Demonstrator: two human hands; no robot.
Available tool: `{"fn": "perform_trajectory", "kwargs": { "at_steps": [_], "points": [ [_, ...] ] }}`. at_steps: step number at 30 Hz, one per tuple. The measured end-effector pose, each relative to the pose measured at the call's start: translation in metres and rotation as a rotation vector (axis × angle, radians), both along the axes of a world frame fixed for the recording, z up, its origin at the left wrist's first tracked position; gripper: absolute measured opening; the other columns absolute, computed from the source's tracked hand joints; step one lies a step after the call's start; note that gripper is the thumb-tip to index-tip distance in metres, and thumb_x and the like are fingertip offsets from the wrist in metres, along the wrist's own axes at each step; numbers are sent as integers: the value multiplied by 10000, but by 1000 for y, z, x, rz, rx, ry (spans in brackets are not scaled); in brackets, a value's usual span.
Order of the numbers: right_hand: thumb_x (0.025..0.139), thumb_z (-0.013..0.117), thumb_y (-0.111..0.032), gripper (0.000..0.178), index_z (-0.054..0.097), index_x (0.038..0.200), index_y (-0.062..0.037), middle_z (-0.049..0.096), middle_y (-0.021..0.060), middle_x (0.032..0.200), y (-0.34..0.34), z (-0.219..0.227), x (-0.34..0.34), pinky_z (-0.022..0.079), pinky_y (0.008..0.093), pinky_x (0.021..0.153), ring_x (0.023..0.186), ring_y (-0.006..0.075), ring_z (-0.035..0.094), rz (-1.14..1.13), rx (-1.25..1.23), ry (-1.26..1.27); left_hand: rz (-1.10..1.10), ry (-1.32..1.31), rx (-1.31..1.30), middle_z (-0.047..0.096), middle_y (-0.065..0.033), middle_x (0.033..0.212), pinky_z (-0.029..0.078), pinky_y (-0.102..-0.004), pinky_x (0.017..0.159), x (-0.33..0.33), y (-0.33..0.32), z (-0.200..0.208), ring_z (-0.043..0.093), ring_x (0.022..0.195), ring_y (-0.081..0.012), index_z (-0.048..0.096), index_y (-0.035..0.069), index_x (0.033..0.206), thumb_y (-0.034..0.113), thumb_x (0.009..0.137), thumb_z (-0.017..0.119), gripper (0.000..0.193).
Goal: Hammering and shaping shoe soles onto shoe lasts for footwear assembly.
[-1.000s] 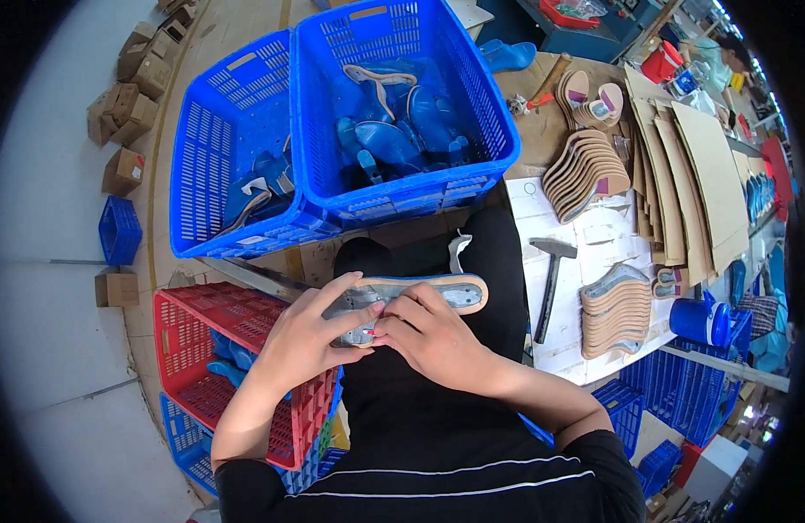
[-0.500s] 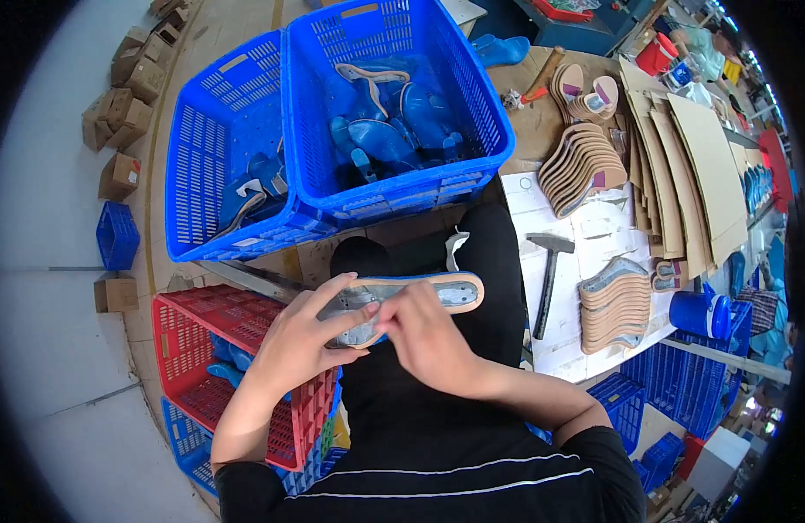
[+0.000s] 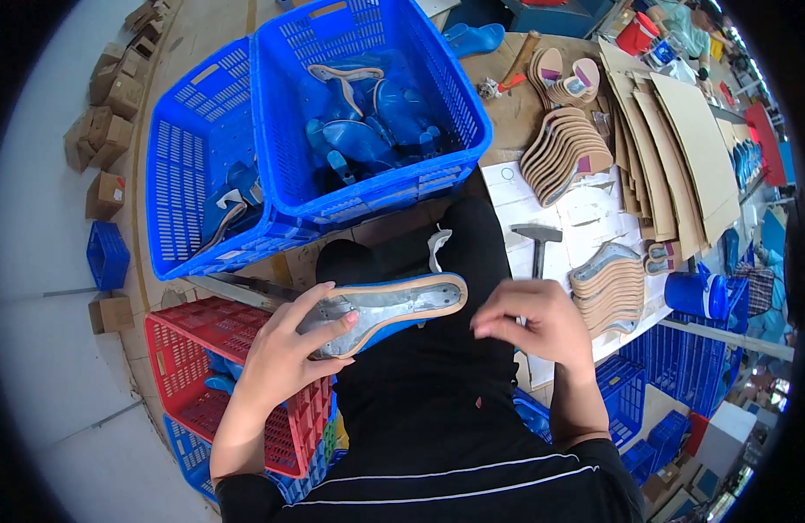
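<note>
My left hand point(image 3: 291, 349) grips the heel end of a blue shoe last point(image 3: 387, 305) with a tan and grey insole on its upturned bottom, held level over my lap in black trousers. My right hand point(image 3: 535, 321) hovers just right of the last's toe, fingers curled together, holding nothing I can see. A hammer point(image 3: 537, 246) with a dark head lies on the white table point(image 3: 594, 209) just beyond my right hand.
Two blue baskets point(image 3: 368, 105) ahead hold blue lasts. A red basket point(image 3: 193, 366) sits under my left arm, over a blue one. Stacks of tan insoles point(image 3: 566, 152) and cardboard sheets point(image 3: 682, 148) lie on the table at right. Small cardboard boxes point(image 3: 106, 96) line the floor at left.
My right hand has come off the last and moved right toward the table. The left hand still holds the last, now tilted a little more level.
</note>
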State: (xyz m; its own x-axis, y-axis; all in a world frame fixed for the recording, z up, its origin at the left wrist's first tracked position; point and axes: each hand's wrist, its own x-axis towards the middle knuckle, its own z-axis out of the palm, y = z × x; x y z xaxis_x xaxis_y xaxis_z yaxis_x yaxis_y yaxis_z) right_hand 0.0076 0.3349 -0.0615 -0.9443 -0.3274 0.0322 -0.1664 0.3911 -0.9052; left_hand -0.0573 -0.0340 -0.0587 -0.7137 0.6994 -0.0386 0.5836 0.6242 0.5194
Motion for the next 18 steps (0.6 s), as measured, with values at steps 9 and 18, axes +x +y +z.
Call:
{"fn": "perform_trajectory", "kwargs": {
  "at_steps": [9, 18],
  "points": [
    [1009, 737, -160, 385, 704, 1370, -32, 735, 144, 1338, -10, -80, 1, 525, 377, 1079, 1240, 257, 695, -298, -258, -171, 8, -5, -14, 562, -124, 1541, 619, -498, 991, -1, 5, 1, 672, 1258, -384, 796, 293, 1260, 275, 660, 1000, 635],
    [1020, 746, -228, 407, 718, 1374, -29, 781, 105, 1214, -20, -126, -2, 562, 316, 1030, 1123, 170, 720, -293, -846, -598, 14, -17, -21, 576, -133, 1526, 612, -490, 1006, -2, 6, 2, 668, 1271, -387, 809, 263, 1221, 261, 640, 1008, 614]
  ]
}}
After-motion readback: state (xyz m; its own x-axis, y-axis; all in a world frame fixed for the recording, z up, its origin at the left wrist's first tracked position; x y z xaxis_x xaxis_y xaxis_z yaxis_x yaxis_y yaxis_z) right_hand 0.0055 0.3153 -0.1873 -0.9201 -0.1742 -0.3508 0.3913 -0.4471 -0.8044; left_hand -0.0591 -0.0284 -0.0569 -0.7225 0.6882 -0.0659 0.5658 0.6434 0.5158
